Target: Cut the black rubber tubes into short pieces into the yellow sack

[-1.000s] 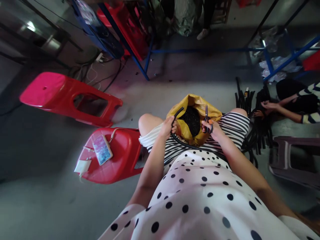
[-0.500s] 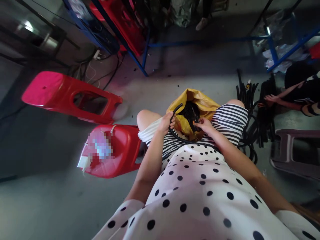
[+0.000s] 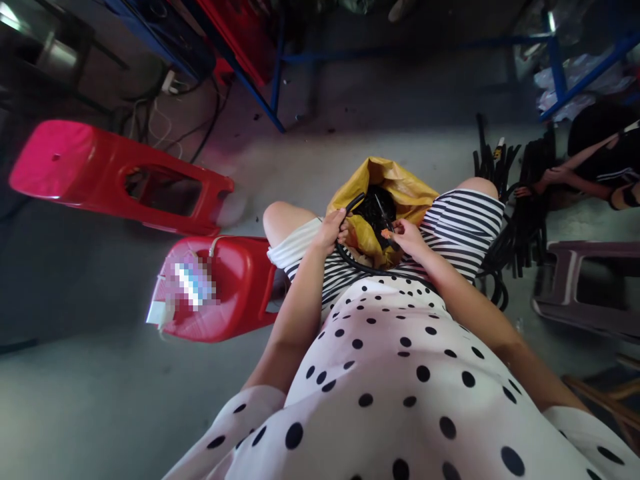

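Down on the lap, a crumpled yellow plastic bag point(image 3: 395, 190) sat open between the knees, filled with dark pieces. The left hand point(image 3: 333, 230) was curled around a thin black rubber hose point(image 3: 350, 203), whose free end rose at the bag's left rim while the rest looped back across the striped skirt. The right hand point(image 3: 407, 239) was closed on orange-handled scissors point(image 3: 386, 225), their blades over the bag's mouth. Beside the left knee stood a red plastic stool point(image 3: 240, 287); a co-worker's hand point(image 3: 547, 175) rested on a bundle of black hoses point(image 3: 505, 180) on the floor, well apart.
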Motion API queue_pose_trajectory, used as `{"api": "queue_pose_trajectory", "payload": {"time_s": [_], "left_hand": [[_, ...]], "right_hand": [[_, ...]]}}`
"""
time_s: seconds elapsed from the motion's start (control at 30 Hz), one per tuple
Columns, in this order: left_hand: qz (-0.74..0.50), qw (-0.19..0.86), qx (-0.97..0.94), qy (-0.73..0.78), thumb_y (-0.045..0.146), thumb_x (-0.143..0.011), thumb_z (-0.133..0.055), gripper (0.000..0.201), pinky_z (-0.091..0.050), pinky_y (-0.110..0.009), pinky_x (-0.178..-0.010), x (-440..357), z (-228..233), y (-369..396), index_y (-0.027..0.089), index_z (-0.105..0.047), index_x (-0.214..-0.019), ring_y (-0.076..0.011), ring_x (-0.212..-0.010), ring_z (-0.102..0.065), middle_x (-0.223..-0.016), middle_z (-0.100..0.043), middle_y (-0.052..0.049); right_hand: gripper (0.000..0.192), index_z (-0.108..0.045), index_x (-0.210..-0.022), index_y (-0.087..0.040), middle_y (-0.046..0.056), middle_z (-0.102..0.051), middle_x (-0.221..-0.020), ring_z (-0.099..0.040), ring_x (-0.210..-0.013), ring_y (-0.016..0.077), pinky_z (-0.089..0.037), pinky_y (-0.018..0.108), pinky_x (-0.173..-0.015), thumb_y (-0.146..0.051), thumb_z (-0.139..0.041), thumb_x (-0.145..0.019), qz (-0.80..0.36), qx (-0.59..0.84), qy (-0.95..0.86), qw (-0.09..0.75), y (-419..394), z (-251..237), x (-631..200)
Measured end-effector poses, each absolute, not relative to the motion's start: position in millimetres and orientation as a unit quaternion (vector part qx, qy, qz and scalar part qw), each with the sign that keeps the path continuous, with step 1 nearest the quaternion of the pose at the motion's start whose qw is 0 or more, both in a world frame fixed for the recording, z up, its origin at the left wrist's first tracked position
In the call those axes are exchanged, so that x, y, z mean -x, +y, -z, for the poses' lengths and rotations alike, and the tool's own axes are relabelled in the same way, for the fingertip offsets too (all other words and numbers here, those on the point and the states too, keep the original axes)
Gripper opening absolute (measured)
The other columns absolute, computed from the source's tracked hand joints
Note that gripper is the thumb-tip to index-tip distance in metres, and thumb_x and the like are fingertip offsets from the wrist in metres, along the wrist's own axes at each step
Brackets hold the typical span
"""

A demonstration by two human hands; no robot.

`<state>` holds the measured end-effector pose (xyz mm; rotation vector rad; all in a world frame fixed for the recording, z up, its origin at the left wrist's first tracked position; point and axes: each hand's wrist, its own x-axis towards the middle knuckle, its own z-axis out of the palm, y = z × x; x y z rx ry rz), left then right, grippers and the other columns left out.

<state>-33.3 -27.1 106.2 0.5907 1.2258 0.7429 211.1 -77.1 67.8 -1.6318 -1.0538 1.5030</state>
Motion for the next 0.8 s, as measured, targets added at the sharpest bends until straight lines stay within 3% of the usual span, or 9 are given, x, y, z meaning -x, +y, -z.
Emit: {"api": "queue_pose_trajectory", "payload": {"time_s": [0.33,0.53,0.7,0.8], "left_hand": [[-0.33,0.723,-0.261,0.548,0.061,-0.093,-0.079,0.046,-0.019,-0.015,-0.036,38.6,-103.6,-32.0,0.022,-0.057,-0.099,-0.0032,-0.036,-0.032,-0.059,-0.043,0.011],[-0.318,0.737,-0.282,0.526,0.062,-0.097,-0.073,0.043,-0.018,-0.015,-0.035,40.2,-99.9,-33.0,0.022,-0.058,-0.1,-0.0045,-0.035,-0.029,-0.056,-0.039,0.011],[-0.298,0.732,-0.312,0.528,0.057,-0.099,-0.073,0.039,-0.019,-0.015,-0.035,37.6,-100.0,-33.9,0.021,-0.061,-0.097,-0.0042,-0.035,-0.028,-0.055,-0.038,0.011],[-0.311,0.721,-0.324,0.529,0.055,-0.098,-0.075,0.037,-0.022,-0.015,-0.035,36.4,-97.0,-32.8,0.021,-0.059,-0.097,-0.0038,-0.036,-0.03,-0.058,-0.046,0.01]], "right_hand": [[0.064,-0.056,-0.088,-0.025,-0.007,-0.053,-0.066,-0.05,-0.06,0.0124,-0.039,0.025,-0.054,-0.061,-0.1,-0.057,-0.593,0.614,-0.379,0.358,-73.8,-65.1,-203.8],[0.068,-0.056,-0.089,-0.024,-0.006,-0.06,-0.071,-0.054,-0.063,0.0115,-0.045,0.025,-0.058,-0.062,-0.102,-0.057,-0.617,0.591,-0.366,0.369,-74.6,-69.8,-205.7],[0.07,-0.054,-0.088,-0.024,-0.006,-0.059,-0.07,-0.052,-0.062,0.0108,-0.043,0.025,-0.057,-0.063,-0.101,-0.055,-0.624,0.593,-0.36,0.359,-76.2,-75.0,-204.8],[0.071,-0.055,-0.087,-0.024,-0.006,-0.058,-0.069,-0.051,-0.062,0.0109,-0.04,0.025,-0.057,-0.065,-0.101,-0.053,-0.627,0.591,-0.365,0.352,-76.8,-74.2,-204.5]]}}
